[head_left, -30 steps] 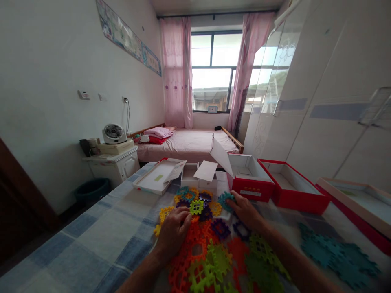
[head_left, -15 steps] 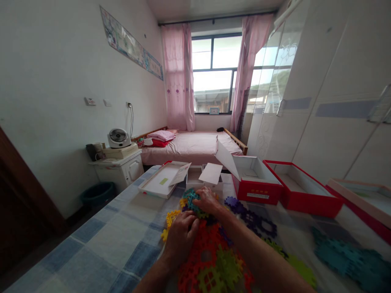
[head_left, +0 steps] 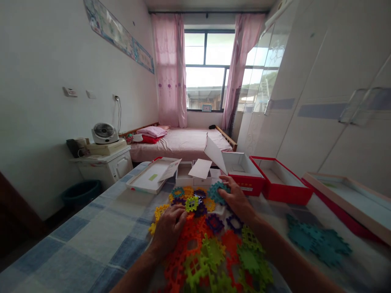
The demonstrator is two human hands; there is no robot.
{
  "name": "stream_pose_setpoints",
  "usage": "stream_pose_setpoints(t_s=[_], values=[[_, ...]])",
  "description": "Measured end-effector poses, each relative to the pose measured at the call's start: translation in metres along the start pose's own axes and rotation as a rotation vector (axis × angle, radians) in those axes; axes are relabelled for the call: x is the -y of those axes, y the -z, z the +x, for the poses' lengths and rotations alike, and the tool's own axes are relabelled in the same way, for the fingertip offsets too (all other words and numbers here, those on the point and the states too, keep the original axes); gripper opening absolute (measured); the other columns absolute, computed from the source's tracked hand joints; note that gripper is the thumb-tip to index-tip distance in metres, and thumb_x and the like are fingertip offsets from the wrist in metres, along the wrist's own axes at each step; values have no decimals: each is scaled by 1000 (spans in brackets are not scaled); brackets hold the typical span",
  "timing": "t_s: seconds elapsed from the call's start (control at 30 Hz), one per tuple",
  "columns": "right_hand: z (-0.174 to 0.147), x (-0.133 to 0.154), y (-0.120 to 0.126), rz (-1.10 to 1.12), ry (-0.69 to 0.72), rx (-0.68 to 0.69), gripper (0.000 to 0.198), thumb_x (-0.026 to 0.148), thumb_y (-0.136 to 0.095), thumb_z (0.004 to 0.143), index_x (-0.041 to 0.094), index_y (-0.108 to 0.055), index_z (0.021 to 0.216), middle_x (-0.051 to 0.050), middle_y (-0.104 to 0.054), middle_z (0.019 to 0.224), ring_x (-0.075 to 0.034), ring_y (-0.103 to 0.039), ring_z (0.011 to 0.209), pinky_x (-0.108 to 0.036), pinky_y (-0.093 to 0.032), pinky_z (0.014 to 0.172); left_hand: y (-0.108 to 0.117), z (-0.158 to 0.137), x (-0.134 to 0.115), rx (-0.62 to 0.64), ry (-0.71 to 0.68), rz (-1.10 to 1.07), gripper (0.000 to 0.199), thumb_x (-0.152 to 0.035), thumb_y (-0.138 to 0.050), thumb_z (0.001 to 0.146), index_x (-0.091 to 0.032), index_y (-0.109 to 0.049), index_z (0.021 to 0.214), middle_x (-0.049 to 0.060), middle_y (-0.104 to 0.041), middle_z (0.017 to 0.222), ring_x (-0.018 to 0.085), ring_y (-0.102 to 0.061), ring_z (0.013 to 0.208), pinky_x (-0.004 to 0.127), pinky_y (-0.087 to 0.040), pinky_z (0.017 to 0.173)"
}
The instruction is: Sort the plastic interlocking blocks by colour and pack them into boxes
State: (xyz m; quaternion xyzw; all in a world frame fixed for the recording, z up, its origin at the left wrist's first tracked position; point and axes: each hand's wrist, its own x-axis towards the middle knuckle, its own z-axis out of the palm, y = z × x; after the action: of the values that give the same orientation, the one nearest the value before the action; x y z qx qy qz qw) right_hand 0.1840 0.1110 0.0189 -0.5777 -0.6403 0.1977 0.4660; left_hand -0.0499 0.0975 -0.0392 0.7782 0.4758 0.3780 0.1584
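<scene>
Teal gear tile [head_left: 217, 193]: in your right hand [head_left: 236, 199], just left of the red flap box [head_left: 249, 187].
Right fingers: gripping its toothed edge.
Left hand [head_left: 169, 228]: curled over the tile pile [head_left: 210, 252]; can't tell if gripping.
Handling: pinch lightly, clear of neighbouring teeth.
Red boxes: two, the open red box [head_left: 285, 189] right of the flap box.

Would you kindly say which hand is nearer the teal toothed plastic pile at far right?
Right. The right hand is left of and beyond the teal pile; the left hand is farther left, beside orange toothed pieces.
</scene>
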Motion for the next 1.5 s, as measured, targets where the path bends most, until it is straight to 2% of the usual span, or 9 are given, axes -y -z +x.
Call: stream_pose_setpoints(t_s=[0.23, 0.33, 0.4, 0.5, 0.7, 0.83, 0.97, 1.23, 1.5], values=[[-47, -93, 141, -430, -269, -71, 41, 30, -46, 68, 19, -59, 105, -9, -64, 102, -23, -60, 90, -33, -46, 79, 1, 1, -2, 25, -5, -6, 35, -35, -37, 89, -21, -68, 83, 5, -65, 101, 20, -58, 96, 35, -42, 90], [-59, -119, 168, -639, -280, -62, 43, 28, -45, 66, 18, -62, 104, -11, -64, 100, -27, -60, 91, -38, -46, 81, 1, 2, -3, 13, 3, 7, 34, -34, -38, 89, -20, -68, 84, 6, -65, 100, 20, -58, 95, 34, -43, 89], [-61, -117, 167, -793, -240, -123, 45, 30, -45, 67, 17, -62, 107, -14, -61, 107, -32, -56, 98, -44, -45, 81, 1, 1, -3, 3, 5, 7, 33, -34, -39, 89, -20, -69, 84, 5, -65, 99, 19, -58, 94, 33, -43, 89], [-54, -87, 139, -823, -78, -154, 43, 31, -43, 74, 17, -59, 111, -14, -56, 115, -32, -52, 105, -45, -43, 84, 1, 0, -4, -10, 3, -3, 32, -32, -39, 89, -21, -68, 83, 4, -65, 99, 18, -58, 94, 32, -43, 89], [-8, -1, 11, -439, 256, 226, 34, 18, -43, 81, 19, -59, 111, -6, -58, 113, -18, -55, 102, -28, -40, 90, 1, -1, -7, -23, 11, -5, 32, -31, -39, 89, -21, -68, 83, 5, -65, 99, 18, -58, 94, 32, -43, 89], [24, 32, -74, -517, 259, 337, 30, 21, -45, 84, 19, -61, 110, -6, -61, 109, -18, -54, 102, -26, -38, 90, 3, -1, -8, -8, 10, 2, 31, -31, -39, 88, -21, -68, 83, 5, -65, 98, 20, -57, 94, 34, -42, 89], [41, 46, -129, -602, 178, 346, 24, 24, -52, 79, 14, -66, 96, -12, -63, 100, -25, -53, 100, -32, -40, 84, 3, -1, -8, -4, 17, 1, 30, -30, -39, 88, -20, -67, 83, 7, -64, 96, 21, -57, 92, 35, -43, 85], [45, 42, -151, -681, 109, 383, 34, 19, -50, 77, 19, -63, 108, -12, -53, 118, -25, -48, 107, -36, -40, 86, -1, -1, -3, -15, 7, -5, 28, -30, -41, 87, -20, -66, 81, 7, -63, 93, 21, -56, 90, 34, -44, 81], [48, 46, -155, -657, 142, 369, 24, 11, -49, 75, 13, -67, 91, -16, -63, 99, -27, -54, 100, -36, -43, 81, 1, 0, -5, -9, -13, -38, 30, -30, -39, 88, -19, -66, 82, 7, -64, 93, 21, -57, 90, 34, -44, 83]])
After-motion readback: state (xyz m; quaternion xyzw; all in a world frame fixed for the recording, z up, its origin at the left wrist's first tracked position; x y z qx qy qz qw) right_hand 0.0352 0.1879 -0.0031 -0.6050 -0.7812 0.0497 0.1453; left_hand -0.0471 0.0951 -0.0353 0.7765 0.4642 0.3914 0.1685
